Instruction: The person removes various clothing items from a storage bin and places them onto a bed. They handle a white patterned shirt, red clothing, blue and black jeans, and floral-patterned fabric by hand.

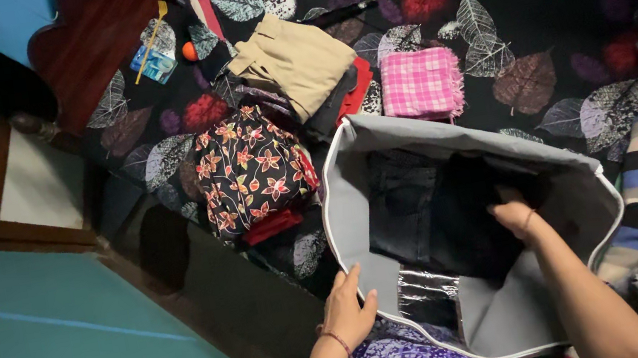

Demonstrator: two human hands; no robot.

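The grey storage bag (449, 131) is steadied at its near rim by the left hand (349, 308), fingers clasped there, while dark clothes (446, 218) inside are best pressed flat by the right hand (516, 219), its grip unclear.

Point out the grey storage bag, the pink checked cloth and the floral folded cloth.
grey storage bag (340, 201): head view, left wall.
pink checked cloth (420, 82): head view, middle of the fold.
floral folded cloth (248, 169): head view, top face.

I've got one head-worn view, looking steeply down from close above onto the grey storage bag (348, 200) and leaf-print bedspread (537, 39), floor at left; no second view to overlap
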